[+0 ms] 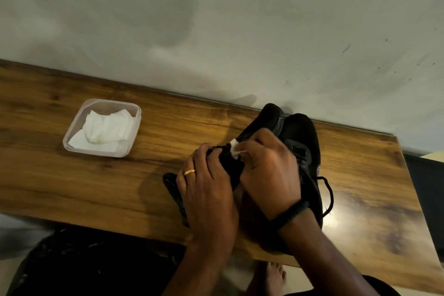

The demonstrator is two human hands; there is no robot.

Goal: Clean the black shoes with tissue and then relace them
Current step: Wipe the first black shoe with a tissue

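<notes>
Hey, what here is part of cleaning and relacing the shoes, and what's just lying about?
In the job: held shoe, second shoe, tissue wad in right hand, left hand, spare tissues, plastic tub.
Just there: ring, wristband, bare foot.

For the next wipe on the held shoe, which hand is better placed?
Right: the right hand pinches the tissue against the black shoe, while the left hand grips that shoe to steady it.
</notes>
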